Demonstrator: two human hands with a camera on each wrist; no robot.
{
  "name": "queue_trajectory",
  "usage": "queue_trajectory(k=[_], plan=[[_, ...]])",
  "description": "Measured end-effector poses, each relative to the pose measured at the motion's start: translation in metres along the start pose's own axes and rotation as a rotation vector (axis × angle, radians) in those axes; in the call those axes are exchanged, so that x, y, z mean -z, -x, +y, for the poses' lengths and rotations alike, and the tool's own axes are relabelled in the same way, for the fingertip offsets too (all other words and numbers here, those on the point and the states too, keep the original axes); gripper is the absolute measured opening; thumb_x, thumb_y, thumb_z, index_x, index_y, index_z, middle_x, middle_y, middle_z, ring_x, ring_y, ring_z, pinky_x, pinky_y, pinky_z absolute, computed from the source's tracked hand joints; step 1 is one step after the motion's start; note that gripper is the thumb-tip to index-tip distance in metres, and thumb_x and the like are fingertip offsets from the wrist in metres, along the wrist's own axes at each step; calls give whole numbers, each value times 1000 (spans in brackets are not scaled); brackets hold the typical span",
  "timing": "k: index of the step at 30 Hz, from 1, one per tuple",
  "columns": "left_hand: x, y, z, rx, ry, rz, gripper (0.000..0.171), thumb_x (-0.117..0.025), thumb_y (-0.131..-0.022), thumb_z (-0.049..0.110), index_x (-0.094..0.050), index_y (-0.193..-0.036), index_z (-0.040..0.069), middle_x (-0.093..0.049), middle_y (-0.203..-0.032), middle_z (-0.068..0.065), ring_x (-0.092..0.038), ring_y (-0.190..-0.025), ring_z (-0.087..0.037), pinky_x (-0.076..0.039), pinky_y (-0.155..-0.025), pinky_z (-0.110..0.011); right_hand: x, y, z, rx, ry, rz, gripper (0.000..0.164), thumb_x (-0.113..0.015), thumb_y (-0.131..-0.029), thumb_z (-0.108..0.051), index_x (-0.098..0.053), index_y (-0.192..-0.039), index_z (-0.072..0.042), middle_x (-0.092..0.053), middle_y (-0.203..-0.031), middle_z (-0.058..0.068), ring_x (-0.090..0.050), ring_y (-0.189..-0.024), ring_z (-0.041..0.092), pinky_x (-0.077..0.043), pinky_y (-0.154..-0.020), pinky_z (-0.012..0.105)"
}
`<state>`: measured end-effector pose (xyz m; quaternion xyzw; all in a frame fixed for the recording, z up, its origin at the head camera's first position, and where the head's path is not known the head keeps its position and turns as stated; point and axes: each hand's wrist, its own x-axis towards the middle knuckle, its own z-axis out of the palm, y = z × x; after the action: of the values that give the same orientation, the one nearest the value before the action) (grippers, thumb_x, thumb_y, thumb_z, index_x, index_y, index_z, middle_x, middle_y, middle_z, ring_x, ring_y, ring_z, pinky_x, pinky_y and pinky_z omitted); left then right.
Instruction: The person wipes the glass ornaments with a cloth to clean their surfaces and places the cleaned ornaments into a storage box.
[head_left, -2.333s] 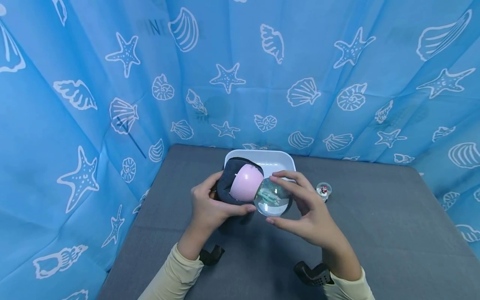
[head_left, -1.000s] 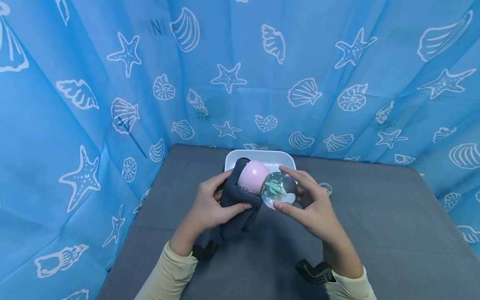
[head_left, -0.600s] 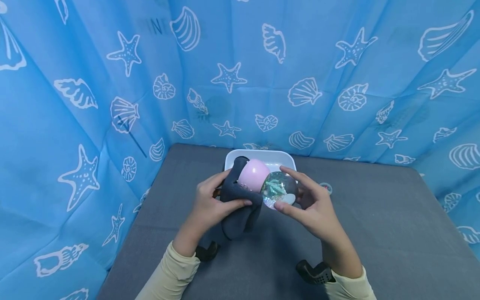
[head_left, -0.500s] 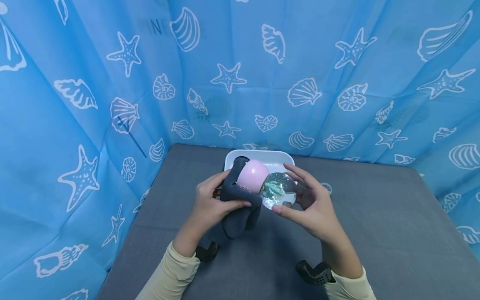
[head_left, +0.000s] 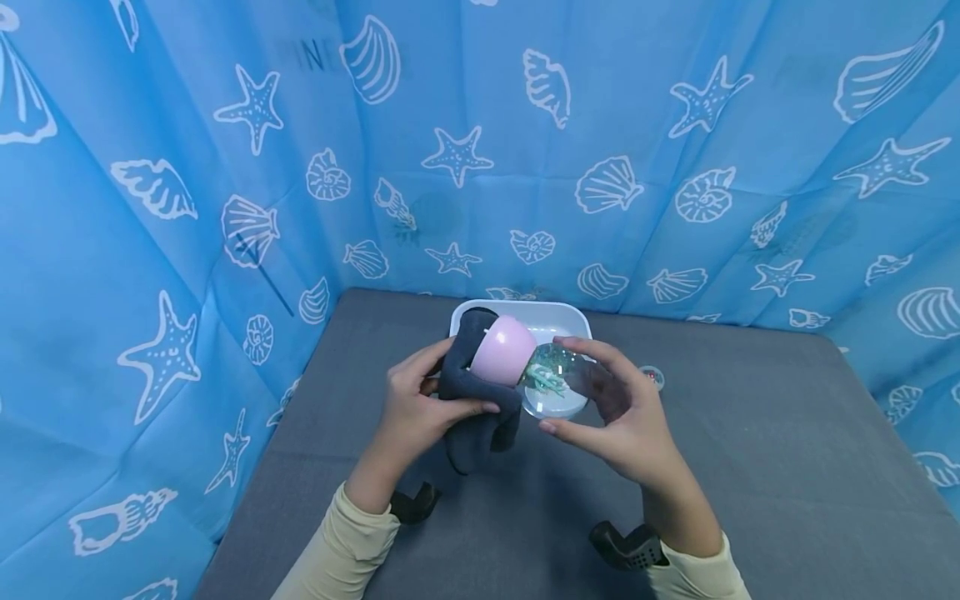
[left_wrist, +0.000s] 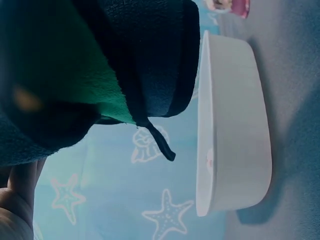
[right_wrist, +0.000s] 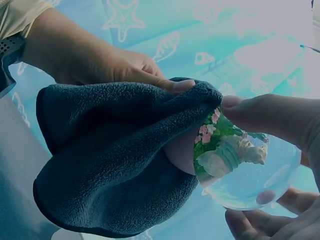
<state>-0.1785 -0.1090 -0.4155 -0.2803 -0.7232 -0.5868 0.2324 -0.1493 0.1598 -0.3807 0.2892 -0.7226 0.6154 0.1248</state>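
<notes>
Left hand [head_left: 422, 406] pinches dark cloth [head_left: 486, 388] against pink base [head_left: 504, 350]; right hand [head_left: 628, 410] grips globe [head_left: 549, 382]: firm's best, glass could slip!

Head view: snow globe [head_left: 553, 387] mid-frame, above desk [head_left: 750, 433], its base [head_left: 501, 354] toward frame left. Cloth [head_left: 472, 396] around base; left hand [head_left: 416, 408] left of cloth, right hand [head_left: 626, 408] right of globe. Tray [head_left: 555, 313] on desk, behind both. Second globe [head_left: 656, 377] just right of right hand. Curtain [head_left: 480, 100] behind desk, upper frame.
</notes>
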Motion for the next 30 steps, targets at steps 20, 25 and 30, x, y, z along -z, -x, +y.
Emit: queue_trajectory(k=[20,25,30], plan=[[2,-1,2,3,65,22,77,-99,-66,-3,-69,-136,5,-76,-124,-15,-77,-106,-21,-63,-93,-33,-12,-1,3,294,93,66,73,-91,-65,17,-62,-132,13,-53,-145,31,-55,-137,31,-53,-109,26],[2,-2,2,-3,59,21,77,-99,-66,-4,-69,-135,4,-76,-124,-16,-77,-107,-20,-63,-92,-31,-10,0,7,334,68,127,74,-97,-75,-8,-60,-133,17,-57,-143,31,-64,-127,27,-58,-92,18],[2,-2,2,-2,52,21,75,-99,-66,-2,-70,-135,6,-76,-122,-14,-78,-102,-20,-64,-88,-29,-5,-2,7,348,51,204,78,-99,-72,-8,-59,-134,17,-61,-142,28,-65,-103,18,-44,-59,13]])
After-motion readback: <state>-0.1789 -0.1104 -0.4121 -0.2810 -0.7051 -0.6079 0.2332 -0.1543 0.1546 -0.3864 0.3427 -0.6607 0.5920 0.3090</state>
